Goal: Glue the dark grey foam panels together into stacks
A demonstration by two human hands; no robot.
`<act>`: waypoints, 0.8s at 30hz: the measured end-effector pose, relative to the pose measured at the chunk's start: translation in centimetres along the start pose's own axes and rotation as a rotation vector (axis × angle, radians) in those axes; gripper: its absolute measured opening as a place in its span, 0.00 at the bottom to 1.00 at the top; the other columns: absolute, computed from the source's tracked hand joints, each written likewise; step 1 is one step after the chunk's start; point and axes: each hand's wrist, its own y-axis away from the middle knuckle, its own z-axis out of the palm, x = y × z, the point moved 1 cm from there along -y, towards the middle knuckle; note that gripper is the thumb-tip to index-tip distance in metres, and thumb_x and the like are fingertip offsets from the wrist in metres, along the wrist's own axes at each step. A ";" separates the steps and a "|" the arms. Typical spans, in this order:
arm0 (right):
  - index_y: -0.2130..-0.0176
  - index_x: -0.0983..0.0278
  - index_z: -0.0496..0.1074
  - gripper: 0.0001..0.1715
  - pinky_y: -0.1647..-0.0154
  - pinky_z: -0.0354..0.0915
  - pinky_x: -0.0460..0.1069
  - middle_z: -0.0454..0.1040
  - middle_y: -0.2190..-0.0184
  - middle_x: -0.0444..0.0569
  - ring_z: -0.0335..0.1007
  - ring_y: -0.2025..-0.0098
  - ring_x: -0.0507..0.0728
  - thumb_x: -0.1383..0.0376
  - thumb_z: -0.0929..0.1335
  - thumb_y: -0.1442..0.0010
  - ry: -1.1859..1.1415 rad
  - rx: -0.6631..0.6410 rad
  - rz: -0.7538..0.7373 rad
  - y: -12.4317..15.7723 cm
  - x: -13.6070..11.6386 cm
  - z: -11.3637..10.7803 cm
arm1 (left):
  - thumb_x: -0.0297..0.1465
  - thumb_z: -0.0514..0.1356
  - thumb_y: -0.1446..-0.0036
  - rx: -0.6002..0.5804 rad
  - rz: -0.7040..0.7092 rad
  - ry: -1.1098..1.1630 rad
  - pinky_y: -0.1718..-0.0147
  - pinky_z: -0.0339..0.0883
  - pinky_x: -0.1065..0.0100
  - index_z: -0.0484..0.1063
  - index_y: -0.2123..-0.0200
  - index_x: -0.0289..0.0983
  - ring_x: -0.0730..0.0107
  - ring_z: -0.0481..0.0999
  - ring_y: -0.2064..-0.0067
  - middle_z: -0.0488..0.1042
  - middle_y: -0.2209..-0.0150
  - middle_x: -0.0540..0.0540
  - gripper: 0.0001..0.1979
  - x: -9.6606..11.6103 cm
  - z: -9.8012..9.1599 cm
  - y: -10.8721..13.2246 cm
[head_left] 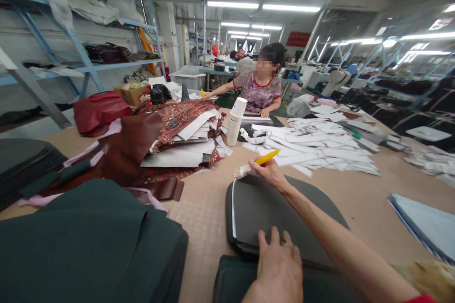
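Observation:
My right hand (268, 173) is closed around the yellow handle of a brush (267, 157). The pale bristles lie at the far left corner of a stack of dark grey rounded panels (298, 213). Along that stack's left edge runs a white strip (233, 210). Nearer to me, my left hand (279, 262) rests with spread fingers on the top panel, holding nothing; a ring shows on one finger. Part of a dark green pile (232, 277) shows under and beside the near edge of the stack.
Large dark green sheets (81, 241) lie at left, patterned red material (185, 116) behind them. A white bottle (233, 128) stands beyond the panels, near white strips (313, 144). Across the table is a person (261, 87). A striped pad (426, 225) lies at right.

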 end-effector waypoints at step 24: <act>0.64 0.65 0.74 0.22 0.54 0.62 0.53 0.75 0.64 0.49 0.69 0.60 0.58 0.52 0.71 0.55 0.122 -0.254 -0.008 -1.2 1.1 -11.4 | 0.35 0.45 0.41 -0.041 -0.068 0.050 0.46 0.48 0.40 0.59 0.42 0.38 0.44 0.48 0.37 0.51 0.36 0.39 0.24 -0.4 0.3 -1.3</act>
